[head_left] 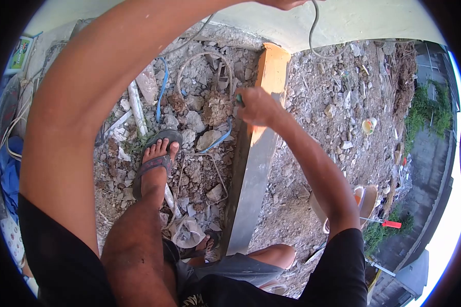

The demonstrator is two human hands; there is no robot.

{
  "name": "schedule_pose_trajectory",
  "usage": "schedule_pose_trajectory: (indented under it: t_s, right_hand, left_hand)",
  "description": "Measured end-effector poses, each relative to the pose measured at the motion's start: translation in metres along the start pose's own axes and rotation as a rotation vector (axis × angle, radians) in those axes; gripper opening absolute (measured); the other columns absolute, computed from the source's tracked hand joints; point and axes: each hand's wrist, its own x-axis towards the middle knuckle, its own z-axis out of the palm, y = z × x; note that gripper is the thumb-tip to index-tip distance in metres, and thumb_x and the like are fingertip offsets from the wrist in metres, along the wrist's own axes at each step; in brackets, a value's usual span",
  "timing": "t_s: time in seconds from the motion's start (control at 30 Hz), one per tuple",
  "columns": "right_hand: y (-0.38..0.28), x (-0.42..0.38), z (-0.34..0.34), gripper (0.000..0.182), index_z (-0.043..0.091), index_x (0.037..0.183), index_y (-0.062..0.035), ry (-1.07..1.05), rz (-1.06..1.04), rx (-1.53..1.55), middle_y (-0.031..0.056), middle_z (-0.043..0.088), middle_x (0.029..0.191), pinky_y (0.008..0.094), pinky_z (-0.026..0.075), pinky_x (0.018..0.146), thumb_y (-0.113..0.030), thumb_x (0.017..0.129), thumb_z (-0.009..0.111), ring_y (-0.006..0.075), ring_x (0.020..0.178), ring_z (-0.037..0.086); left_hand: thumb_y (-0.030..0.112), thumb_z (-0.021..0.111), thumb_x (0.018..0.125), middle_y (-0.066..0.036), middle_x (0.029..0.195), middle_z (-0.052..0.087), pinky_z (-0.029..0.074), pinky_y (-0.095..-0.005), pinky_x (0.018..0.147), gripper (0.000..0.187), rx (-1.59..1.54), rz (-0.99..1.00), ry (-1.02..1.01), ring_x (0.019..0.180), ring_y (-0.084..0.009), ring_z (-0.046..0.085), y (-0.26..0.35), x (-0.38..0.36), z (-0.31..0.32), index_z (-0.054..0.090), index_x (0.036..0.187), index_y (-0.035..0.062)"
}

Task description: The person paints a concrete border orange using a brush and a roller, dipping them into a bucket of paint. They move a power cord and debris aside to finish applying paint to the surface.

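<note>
My right hand [260,106] is closed around a tool whose green end [239,100] pokes out past the fingers; the rest of it is hidden. The hand is over a long beam [251,187], where orange paint [274,69] covers the far part and the near part is bare grey. A little orange also shows just below the hand. My left arm reaches up across the view, and only a sliver of my left hand [283,3] shows at the top edge, against the pale wall. Its fingers are cut off by the frame.
Broken rubble [194,123] lies under my sandalled foot [156,163]. A grey cable [312,36] hangs by the wall. At right stands a bucket [369,204] with orange inside, beside a red-handled metal rod [392,224]. A small white cup [369,126] lies farther off.
</note>
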Motion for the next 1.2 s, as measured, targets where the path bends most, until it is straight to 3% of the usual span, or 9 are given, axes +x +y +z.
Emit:
schedule_pose_trajectory:
  t_s: [0.07, 0.13, 0.3, 0.37, 0.43, 0.57, 0.73, 0.83, 1.2]
  right_hand:
    - [0.029, 0.015, -0.001, 0.018, 0.06, 0.097, 0.0028, 0.438, -0.264, -0.085, 0.0236, 0.068, 0.09, 0.0472, 0.057, 0.077, -0.002, 0.08, 0.057, 0.04, 0.079, 0.069]
    - [0.036, 0.015, -0.005, 0.024, 0.062, 0.105, 0.0023, 0.529, -0.367, -0.152, 0.0254, 0.067, 0.1, 0.0481, 0.058, 0.079, 0.0, 0.082, 0.056, 0.0399, 0.082, 0.07]
    - [0.022, -0.042, 0.06, 0.019, 0.055, 0.099, 0.0062, 0.148, -0.458, -0.319, 0.0213, 0.06, 0.086, 0.0395, 0.063, 0.058, 0.014, 0.083, 0.05, 0.0356, 0.074, 0.069]
    - [0.008, -0.075, 0.086, 0.017, 0.057, 0.096, 0.0044, 0.031, -0.418, -0.148, 0.0209, 0.062, 0.091, 0.0439, 0.063, 0.069, 0.007, 0.08, 0.056, 0.0383, 0.079, 0.069]
    - [0.005, -0.094, 0.087, 0.018, 0.057, 0.097, 0.0037, 0.043, -0.396, 0.013, 0.0222, 0.064, 0.095, 0.046, 0.06, 0.073, 0.003, 0.079, 0.058, 0.0402, 0.081, 0.068]
    - [0.015, -0.103, 0.075, 0.023, 0.06, 0.101, 0.0012, 0.034, -0.277, 0.229, 0.0248, 0.066, 0.101, 0.0489, 0.054, 0.082, -0.008, 0.08, 0.06, 0.0421, 0.093, 0.066]
    - [0.022, -0.1, 0.053, 0.022, 0.06, 0.102, 0.0003, 0.047, -0.14, 0.302, 0.0238, 0.066, 0.1, 0.0492, 0.054, 0.081, -0.006, 0.081, 0.06, 0.0414, 0.095, 0.066]
    - [0.03, -0.093, 0.064, 0.022, 0.058, 0.102, -0.0012, 0.341, -0.231, 0.199, 0.0218, 0.064, 0.102, 0.0504, 0.055, 0.079, -0.005, 0.08, 0.062, 0.0417, 0.093, 0.066]
    - [0.027, -0.197, 0.103, 0.02, 0.06, 0.097, -0.0018, 0.666, -0.152, 0.548, 0.0162, 0.062, 0.088, 0.0456, 0.054, 0.072, -0.001, 0.079, 0.067, 0.0393, 0.084, 0.066]
  left_hand:
    - [0.015, 0.065, 0.078, -0.012, 0.122, 0.057, 0.037, -0.0482, 0.109, 0.01, -0.094, -0.103, -0.082, 0.119, -0.028, 0.053, 0.027, -0.005, -0.008, 0.065, 0.086, 0.0101]
    - [0.015, 0.064, 0.078, -0.011, 0.11, 0.059, 0.043, -0.045, 0.098, 0.012, -0.091, -0.104, -0.066, 0.103, -0.0265, 0.058, 0.045, -0.008, -0.015, 0.065, 0.088, 0.0083]
    - [0.016, 0.066, 0.08, -0.014, 0.111, 0.06, 0.044, -0.0466, 0.096, 0.019, -0.274, -0.52, -0.693, 0.104, -0.0282, 0.06, 0.061, -0.032, -0.026, 0.064, 0.096, 0.0064]
    - [0.03, 0.068, 0.087, -0.011, 0.127, 0.061, 0.051, -0.048, 0.088, 0.02, -0.271, -0.595, -0.747, 0.108, -0.0325, 0.063, 0.065, -0.065, -0.016, 0.063, 0.098, 0.0133]
    - [0.03, 0.061, 0.095, -0.013, 0.104, 0.069, 0.053, -0.0488, 0.074, 0.022, -0.248, -0.638, -0.796, 0.085, -0.0348, 0.068, 0.068, -0.084, -0.02, 0.065, 0.1, 0.0092]
    - [0.038, 0.061, 0.096, -0.018, 0.08, 0.07, 0.055, -0.0477, 0.072, 0.033, -0.289, -1.165, -1.063, 0.081, -0.0361, 0.069, 0.056, -0.103, -0.022, 0.069, 0.095, 0.0055]
    - [0.043, 0.061, 0.096, -0.018, 0.078, 0.069, 0.053, -0.0427, 0.068, 0.044, -0.714, -1.611, -0.929, 0.063, -0.0273, 0.069, 0.073, -0.181, -0.002, 0.067, 0.091, -0.0001]
    - [0.043, 0.062, 0.094, -0.017, 0.086, 0.072, 0.052, -0.0461, 0.079, 0.039, -0.641, -1.492, -1.027, 0.087, -0.0385, 0.068, 0.092, -0.201, 0.005, 0.07, 0.1, 0.0046]
    - [0.037, 0.066, 0.091, -0.02, 0.098, 0.072, 0.051, -0.0466, 0.086, 0.033, -0.587, -1.311, -1.116, 0.098, -0.0382, 0.068, 0.148, -0.173, 0.015, 0.07, 0.098, 0.0051]
